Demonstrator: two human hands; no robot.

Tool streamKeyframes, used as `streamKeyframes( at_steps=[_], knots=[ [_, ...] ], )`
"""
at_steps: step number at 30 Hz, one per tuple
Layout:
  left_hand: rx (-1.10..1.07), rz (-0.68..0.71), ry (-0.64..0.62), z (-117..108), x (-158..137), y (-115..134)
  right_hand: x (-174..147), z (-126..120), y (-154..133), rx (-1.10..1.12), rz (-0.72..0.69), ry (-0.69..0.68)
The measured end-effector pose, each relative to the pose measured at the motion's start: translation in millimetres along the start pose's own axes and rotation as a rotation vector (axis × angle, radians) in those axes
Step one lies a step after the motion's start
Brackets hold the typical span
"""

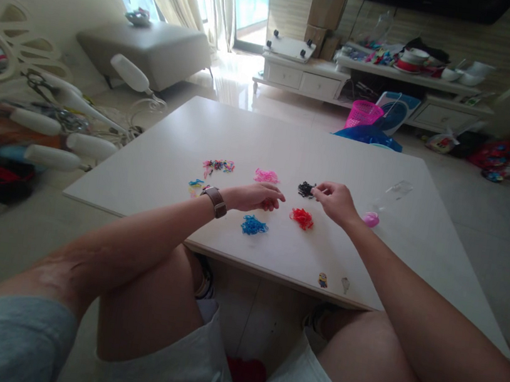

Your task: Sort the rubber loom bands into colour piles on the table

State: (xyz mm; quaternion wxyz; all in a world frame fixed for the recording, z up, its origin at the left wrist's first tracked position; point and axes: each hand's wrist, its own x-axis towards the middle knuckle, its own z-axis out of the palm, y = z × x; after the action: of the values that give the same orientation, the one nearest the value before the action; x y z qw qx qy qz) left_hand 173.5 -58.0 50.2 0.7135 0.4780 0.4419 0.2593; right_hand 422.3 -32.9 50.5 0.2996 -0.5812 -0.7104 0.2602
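Small heaps of what look like rubber bands lie on the white table (263, 135). My right hand (336, 202) pinches at the edge of the black rubber bands (305, 189), thumb and forefinger together. Over the table between the pink bands (267, 176) and the blue bands (254, 225) hovers my left hand (261, 198). Its forefinger points right and the other fingers curl in; whatever they hold, if anything, is hidden. Red bands (302, 218) lie between and below the hands. Mixed-colour bands (218, 166) and a smaller mixed group (195, 186) are at left, the latter near my watch.
Right of my right hand are a pink object (370, 219) and a clear plastic container (394, 192). A minion figure (323, 280) and a small pale charm (345, 285) lie near the front edge. Beyond the table stands a pink basket (364, 115).
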Motion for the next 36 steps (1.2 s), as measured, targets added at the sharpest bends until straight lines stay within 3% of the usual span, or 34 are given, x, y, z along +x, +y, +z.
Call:
streamKeyframes(
  at_steps=[3,8,18,22,30,36],
  knots=[
    [-0.116,-0.078,0.064,-5,3,-2,13,-1,26,-0.030,0.180,0.098],
    [-0.225,-0.131,0.084,-6,2,-1,26,8,53,-0.040,0.335,0.129],
    [-0.264,-0.144,0.058,-4,-1,-1,35,19,53,0.023,0.316,0.161],
    [-0.261,-0.142,0.067,-4,-1,0,29,17,39,-0.030,0.192,0.121],
    [-0.248,-0.117,0.046,-5,-1,-1,1,25,-5,0.050,-0.358,-0.175],
    [-0.228,-0.071,0.051,-5,1,-3,-11,37,-18,0.111,-0.501,-0.319]
  ],
)
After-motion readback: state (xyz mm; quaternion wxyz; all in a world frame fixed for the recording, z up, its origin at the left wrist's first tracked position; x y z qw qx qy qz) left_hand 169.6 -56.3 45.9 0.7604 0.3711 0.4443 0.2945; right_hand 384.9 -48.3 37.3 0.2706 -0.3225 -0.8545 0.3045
